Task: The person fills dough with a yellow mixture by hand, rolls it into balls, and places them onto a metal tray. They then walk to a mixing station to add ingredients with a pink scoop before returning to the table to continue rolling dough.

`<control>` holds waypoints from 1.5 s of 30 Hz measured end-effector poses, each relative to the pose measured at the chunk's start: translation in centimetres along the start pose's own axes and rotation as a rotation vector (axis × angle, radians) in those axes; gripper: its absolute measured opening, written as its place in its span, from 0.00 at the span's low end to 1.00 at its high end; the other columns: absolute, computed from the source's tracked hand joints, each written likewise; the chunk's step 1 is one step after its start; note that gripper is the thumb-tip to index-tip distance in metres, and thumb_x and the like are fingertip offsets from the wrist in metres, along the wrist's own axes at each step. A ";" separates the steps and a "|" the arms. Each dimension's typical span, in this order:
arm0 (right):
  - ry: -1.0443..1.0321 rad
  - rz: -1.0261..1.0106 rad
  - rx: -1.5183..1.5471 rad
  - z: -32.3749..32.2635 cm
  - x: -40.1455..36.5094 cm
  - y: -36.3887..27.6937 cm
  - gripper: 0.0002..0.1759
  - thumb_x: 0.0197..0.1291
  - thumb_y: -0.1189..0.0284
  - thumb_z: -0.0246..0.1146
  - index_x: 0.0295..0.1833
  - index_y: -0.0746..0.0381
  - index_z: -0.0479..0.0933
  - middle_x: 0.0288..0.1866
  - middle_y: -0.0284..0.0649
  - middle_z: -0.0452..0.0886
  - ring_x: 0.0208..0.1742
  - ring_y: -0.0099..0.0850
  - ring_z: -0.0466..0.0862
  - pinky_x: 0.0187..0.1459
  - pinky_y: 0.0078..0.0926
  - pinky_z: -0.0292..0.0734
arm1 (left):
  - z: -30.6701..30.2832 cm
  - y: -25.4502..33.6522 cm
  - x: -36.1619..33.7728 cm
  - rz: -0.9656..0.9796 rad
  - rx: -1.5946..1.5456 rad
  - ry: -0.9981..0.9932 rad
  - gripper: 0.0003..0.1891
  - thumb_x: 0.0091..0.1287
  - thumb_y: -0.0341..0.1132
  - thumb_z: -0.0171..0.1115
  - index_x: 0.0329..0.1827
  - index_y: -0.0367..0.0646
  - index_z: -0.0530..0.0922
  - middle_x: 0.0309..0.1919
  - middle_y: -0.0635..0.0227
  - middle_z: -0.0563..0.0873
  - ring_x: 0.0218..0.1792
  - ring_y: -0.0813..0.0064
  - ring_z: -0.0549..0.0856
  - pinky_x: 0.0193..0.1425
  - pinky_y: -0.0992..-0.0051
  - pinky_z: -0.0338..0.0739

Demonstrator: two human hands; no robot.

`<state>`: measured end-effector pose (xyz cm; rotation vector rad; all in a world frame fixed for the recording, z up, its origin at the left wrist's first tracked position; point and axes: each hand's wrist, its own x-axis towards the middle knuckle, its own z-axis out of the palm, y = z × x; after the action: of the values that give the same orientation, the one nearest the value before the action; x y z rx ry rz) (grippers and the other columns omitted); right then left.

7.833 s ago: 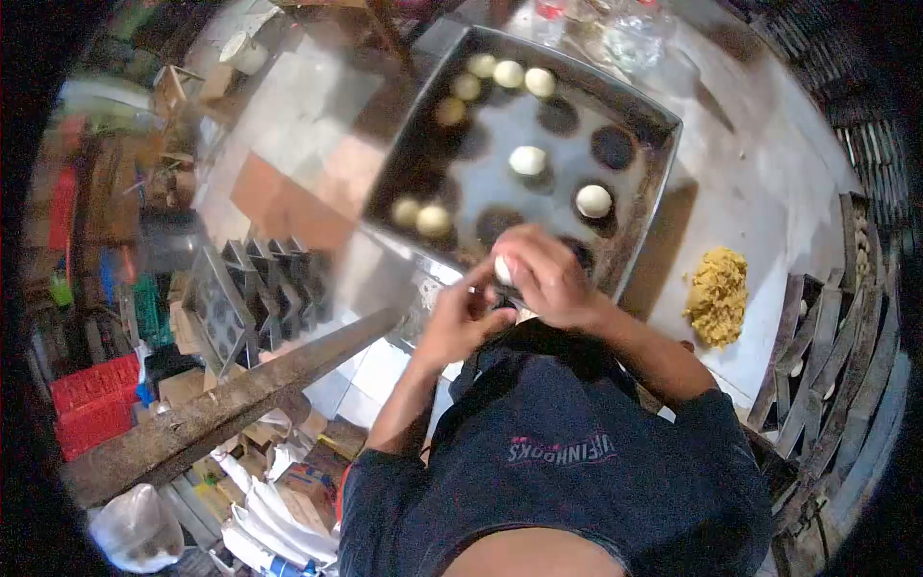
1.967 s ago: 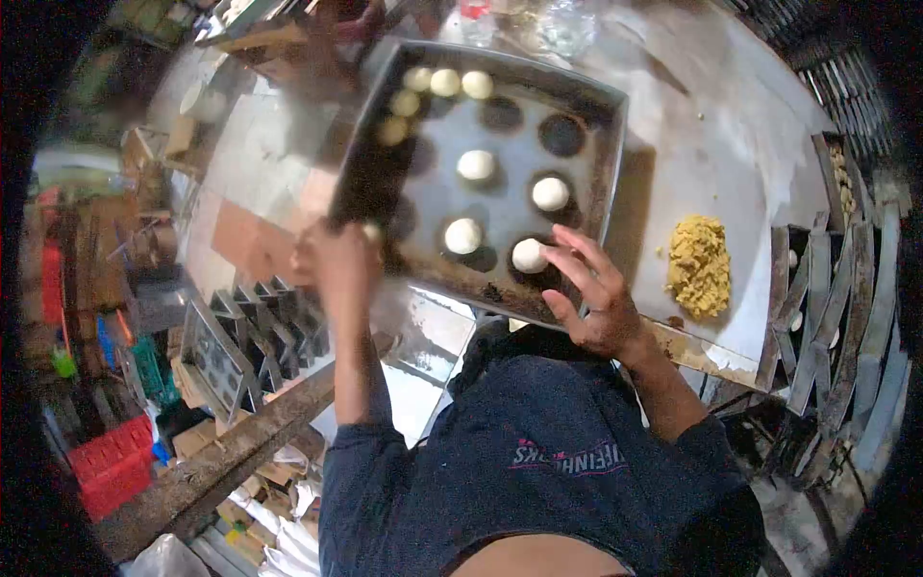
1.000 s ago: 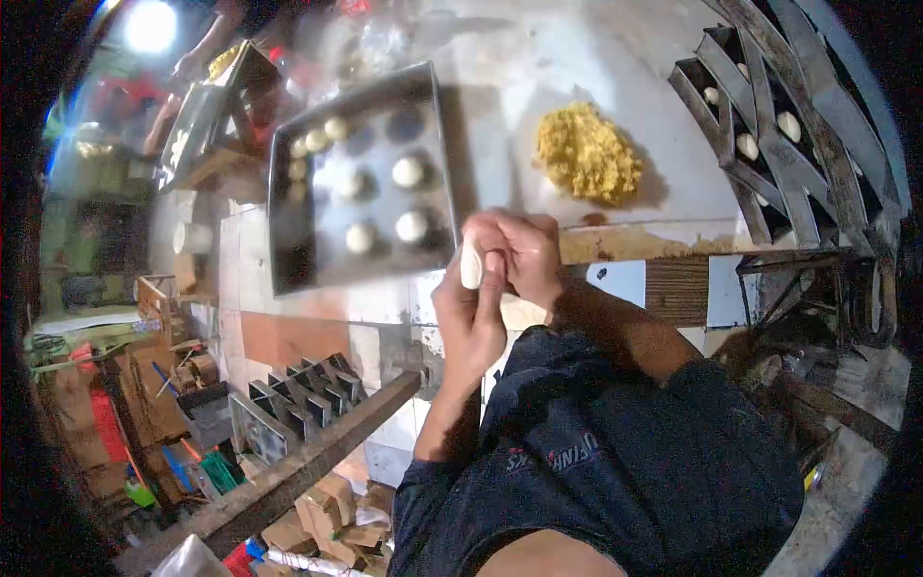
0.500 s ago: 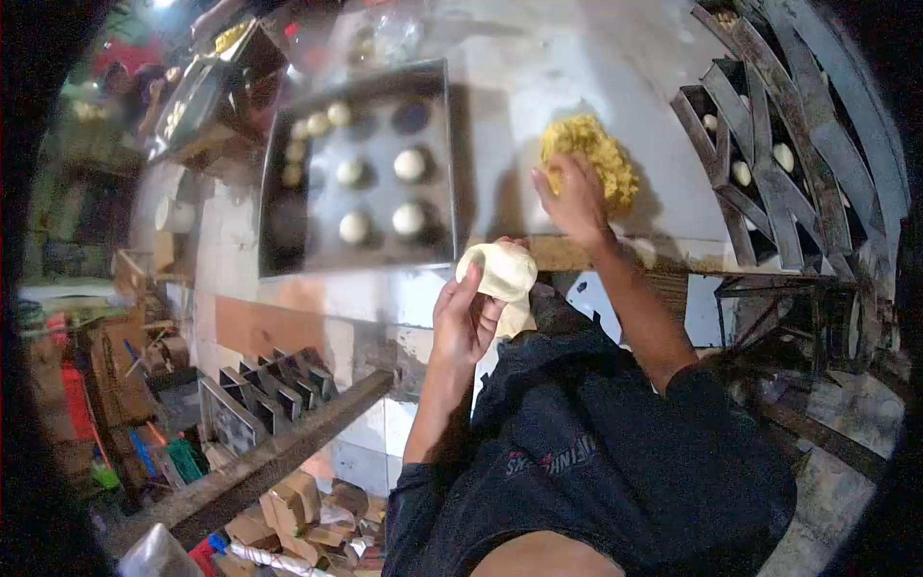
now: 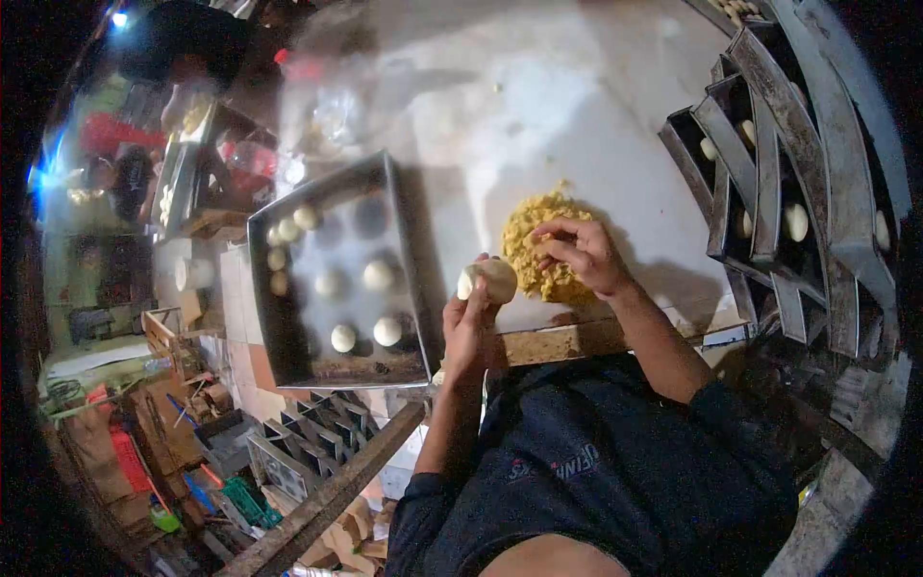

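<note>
A piece of pale dough (image 5: pixel 496 279) rests in my left hand (image 5: pixel 468 332), thumb pressed over its front, just past the table's near edge. To its right, my right hand (image 5: pixel 588 256) is over a crumbly yellow heap (image 5: pixel 538 226) on the white table (image 5: pixel 615 125). Its fingers are curled; whether they pinch any of the yellow stuff is too small to make out. Left of my hands is a dark metal tray (image 5: pixel 411 288) holding several round dough balls (image 5: pixel 387 331), some in two columns and some along its left side.
Long metal moulds (image 5: pixel 764 192), some with dough pieces inside, stand at the right. More empty moulds (image 5: pixel 308 438) sit low at the left, behind a wooden beam (image 5: pixel 336 490). A person (image 5: pixel 183 43) is at the upper left near another tray (image 5: pixel 207 173).
The view has shifted, so the tray and heap appear lower. My left hand has raised the dough nearer the heap, and the dough looks more closed up. My right hand remains at the heap.
</note>
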<state>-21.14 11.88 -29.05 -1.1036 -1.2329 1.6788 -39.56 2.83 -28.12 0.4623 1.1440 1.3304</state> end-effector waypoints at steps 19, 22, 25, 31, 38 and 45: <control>0.072 -0.588 -0.275 10.2 -6.2 -5.1 0.15 0.55 0.76 0.69 0.45 0.76 0.79 0.48 0.47 0.79 0.42 0.31 0.84 0.42 0.25 0.83 | 0.5 0.2 -4.5 0.850 0.962 0.118 0.36 0.70 0.34 0.53 0.74 0.30 0.45 0.70 0.33 0.52 0.69 0.41 0.60 0.72 0.56 0.55; 0.027 -0.737 -0.501 13.9 -9.6 -6.5 0.12 0.54 0.79 0.69 0.42 0.76 0.79 0.46 0.47 0.80 0.42 0.35 0.84 0.40 0.27 0.82 | -0.7 3.1 -10.4 0.949 1.078 0.206 0.35 0.69 0.31 0.54 0.73 0.27 0.47 0.67 0.35 0.58 0.67 0.41 0.63 0.70 0.58 0.58; 0.016 -1.142 -0.511 17.2 -12.8 -6.6 0.11 0.50 0.83 0.68 0.41 0.72 0.81 0.42 0.45 0.83 0.40 0.38 0.84 0.39 0.30 0.80 | -3.1 4.5 -16.1 0.793 0.272 0.102 0.40 0.70 0.42 0.58 0.75 0.29 0.47 0.67 0.52 0.67 0.65 0.63 0.71 0.67 0.66 0.65; -0.431 -0.350 -0.194 19.7 -19.1 -6.9 0.18 0.48 0.72 0.77 0.40 0.70 0.81 0.36 0.42 0.84 0.34 0.23 0.83 0.33 0.19 0.79 | -9.6 2.7 -23.1 1.015 0.393 0.140 0.25 0.67 0.50 0.62 0.55 0.38 0.72 0.60 0.43 0.72 0.61 0.52 0.74 0.63 0.56 0.70; -0.371 -0.810 -0.508 21.9 -22.4 -6.7 0.20 0.41 0.72 0.77 0.41 0.67 0.81 0.37 0.45 0.81 0.35 0.36 0.84 0.39 0.28 0.80 | -9.0 3.2 -26.0 1.076 1.159 0.520 0.26 0.64 0.32 0.63 0.66 0.47 0.70 0.43 0.52 0.80 0.45 0.55 0.78 0.51 0.67 0.75; -0.382 -0.885 -0.389 20.4 -18.1 -8.8 0.15 0.42 0.75 0.76 0.38 0.65 0.82 0.36 0.41 0.81 0.33 0.33 0.83 0.35 0.26 0.79 | -8.4 4.1 -22.0 0.895 0.026 -0.042 0.22 0.70 0.54 0.50 0.48 0.42 0.72 0.50 0.62 0.65 0.54 0.68 0.70 0.54 0.71 0.69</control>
<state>-33.46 -8.93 -13.71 -0.3031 -1.9719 0.9894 -45.18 -18.91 -19.99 1.0952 0.9381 2.0492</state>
